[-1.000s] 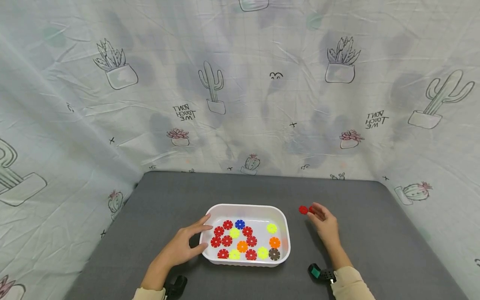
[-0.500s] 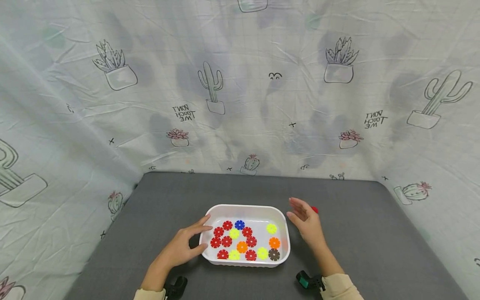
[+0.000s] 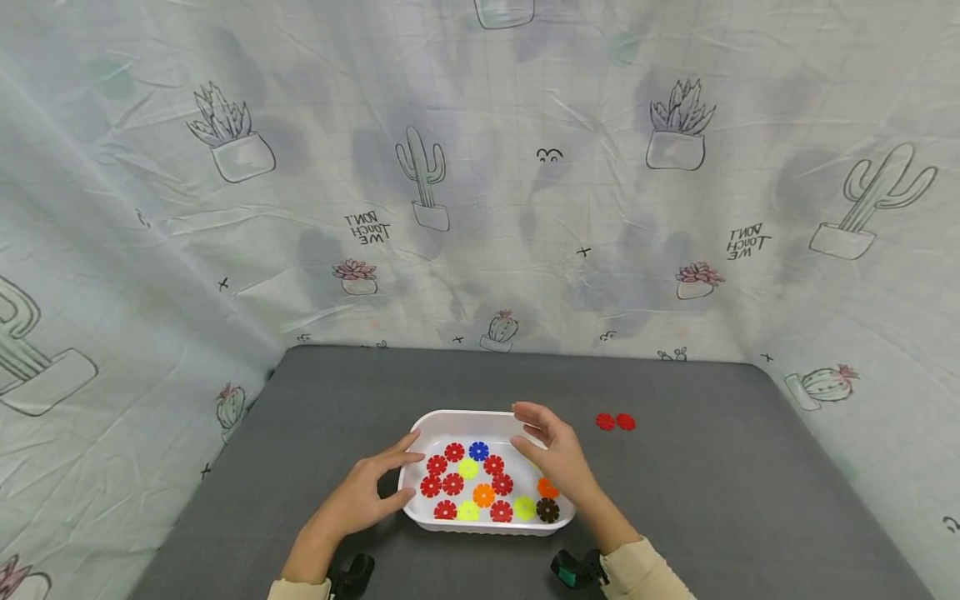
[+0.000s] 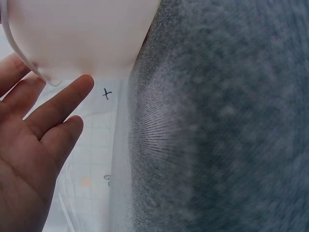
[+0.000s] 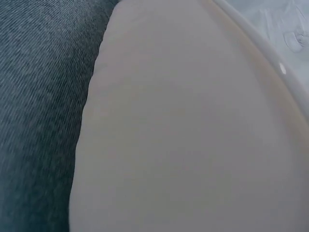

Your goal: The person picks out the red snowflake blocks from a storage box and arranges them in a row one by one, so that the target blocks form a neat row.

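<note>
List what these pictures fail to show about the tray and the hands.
- Head view: the right hand covers part of the white tray, hiding any discs beneath it.
- Right wrist view: only the tray's blurred wall fills the frame; no fingers show.
- Left wrist view: the left hand is cut by the frame's edge; the tray's contents are out of sight.

Your backdrop: a pale, creased cloth (image 3: 480, 167) hung behind and down both sides of the table, printed with outline cacti, potted succulents, small crosses and mirrored lettering. Your work surface: a dark grey, felt-like table top (image 3: 750, 500) with rounded far corners, its far edge meeting the cloth. Your light: even and soft, casting faint blotchy shadows on the cloth's far middle.
</note>
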`<action>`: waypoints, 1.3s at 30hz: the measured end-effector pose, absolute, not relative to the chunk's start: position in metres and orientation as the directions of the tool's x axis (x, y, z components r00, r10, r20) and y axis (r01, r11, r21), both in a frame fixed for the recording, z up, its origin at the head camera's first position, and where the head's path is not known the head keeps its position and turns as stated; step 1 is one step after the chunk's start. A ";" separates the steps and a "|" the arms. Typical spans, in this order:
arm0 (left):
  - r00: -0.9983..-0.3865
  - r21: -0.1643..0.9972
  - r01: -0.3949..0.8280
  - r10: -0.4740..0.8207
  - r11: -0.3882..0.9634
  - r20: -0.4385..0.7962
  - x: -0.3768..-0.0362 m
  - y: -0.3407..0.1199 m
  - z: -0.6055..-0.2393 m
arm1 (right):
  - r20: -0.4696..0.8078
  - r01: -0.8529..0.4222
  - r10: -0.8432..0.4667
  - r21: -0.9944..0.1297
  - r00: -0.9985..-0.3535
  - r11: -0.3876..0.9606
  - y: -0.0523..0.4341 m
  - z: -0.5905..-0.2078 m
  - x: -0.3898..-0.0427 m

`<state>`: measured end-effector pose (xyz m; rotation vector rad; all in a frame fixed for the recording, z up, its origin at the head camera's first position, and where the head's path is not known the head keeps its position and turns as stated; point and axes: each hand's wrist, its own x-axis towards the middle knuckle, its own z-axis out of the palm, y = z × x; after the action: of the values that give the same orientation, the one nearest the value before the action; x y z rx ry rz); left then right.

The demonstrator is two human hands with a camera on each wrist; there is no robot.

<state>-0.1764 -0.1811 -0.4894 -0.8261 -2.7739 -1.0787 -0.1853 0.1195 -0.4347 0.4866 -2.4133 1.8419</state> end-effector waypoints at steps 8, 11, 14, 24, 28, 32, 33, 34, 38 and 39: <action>-0.855 0.618 0.499 0.464 0.608 0.234 -0.177 -0.180 -0.488 | 0.161 -0.232 -0.261 -0.934 -0.952 0.272 0.105 -0.463 -0.210; -0.853 0.616 0.501 0.467 0.608 0.234 -0.177 -0.180 -0.487 | 0.141 -0.240 -0.297 -0.914 -0.944 0.327 0.102 -0.469 -0.214; -0.847 0.612 0.514 0.469 0.601 0.250 -0.177 -0.180 -0.487 | 0.110 -0.244 -0.342 -0.892 -0.933 0.381 0.101 -0.474 -0.216; -0.832 0.593 0.546 0.468 0.592 0.299 -0.180 -0.181 -0.488 | -0.023 -0.178 -0.352 -0.830 -0.936 0.528 0.097 -0.482 -0.221; -0.831 0.592 0.547 0.471 0.591 0.297 -0.180 -0.180 -0.488 | -0.060 -0.143 -0.342 -0.831 -0.938 0.538 0.097 -0.483 -0.220; -0.837 0.601 0.537 0.465 0.592 0.289 -0.180 -0.179 -0.488 | -0.090 -0.122 -0.328 -0.811 -0.940 0.572 0.098 -0.485 -0.220; -0.837 0.603 0.535 0.465 0.591 0.288 -0.180 -0.179 -0.487 | -0.093 -0.121 -0.326 -0.805 -0.941 0.580 0.097 -0.485 -0.220; -0.838 0.603 0.534 0.464 0.592 0.287 -0.180 -0.178 -0.487 | -0.098 -0.118 -0.322 -0.800 -0.942 0.588 0.097 -0.485 -0.221; -0.843 0.617 0.524 0.462 0.588 0.276 -0.180 -0.178 -0.486 | -0.113 -0.110 -0.312 -0.781 -0.943 0.615 0.096 -0.485 -0.221; -0.844 0.619 0.521 0.461 0.587 0.273 -0.180 -0.178 -0.486 | -0.111 -0.116 -0.314 -0.774 -0.943 0.622 0.095 -0.486 -0.221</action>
<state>-0.1804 -0.1781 -0.4860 -0.8443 -2.7240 -1.1045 -0.2211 0.0949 -0.4856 0.4101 -3.0380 1.4206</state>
